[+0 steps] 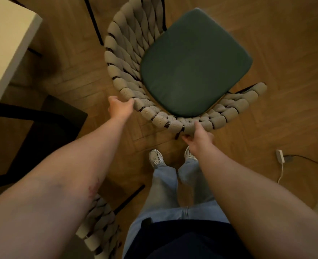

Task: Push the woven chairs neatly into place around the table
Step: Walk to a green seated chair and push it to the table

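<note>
A woven chair (128,53) with thick beige braided cords and a dark green seat cushion (193,64) stands on the wooden floor in front of me, its curved back rim nearest me. My left hand (119,107) grips the rim on the left side. My right hand (199,136) holds the rim near its middle, thumb on top and fingers underneath. The pale table (6,49) is at the upper left, apart from this chair. A second woven chair (98,230) shows partly under my left forearm at the bottom.
Black table legs (42,116) cross the floor at left. A white power adapter (280,156) with cables lies on the floor at right. My feet in white shoes (155,157) stand just behind the chair. Wooden floor (285,71) surrounds the chair to the right.
</note>
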